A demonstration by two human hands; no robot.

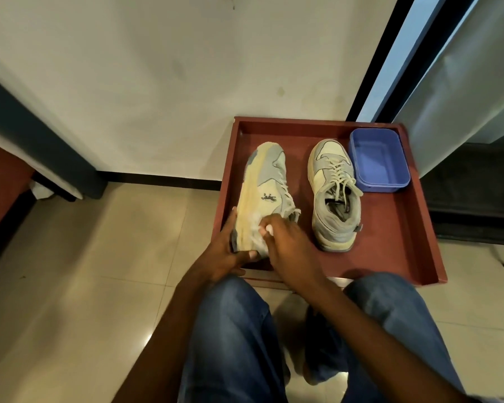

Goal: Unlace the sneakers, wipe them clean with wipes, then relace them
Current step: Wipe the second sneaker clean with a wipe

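Operator: bare forearms with no sleeves in view, bare left hand (226, 251) and right hand (288, 248), short pale fingernails, faded blue denim jeans (233, 338) creased over both knees.

Soft, even indoor light filled the scene, brightest on the cream wall (157, 68) across the upper frame. The glossy beige floor tiles (70, 286) carried pale glare patches near the bottom centre. Shadows were faint and diffuse inside the reddish-brown wooden tray (396, 245). Wide-angle distortion bowed straight edges toward the corners, and the blue denim knees (233, 338) at the bottom looked slightly soft.
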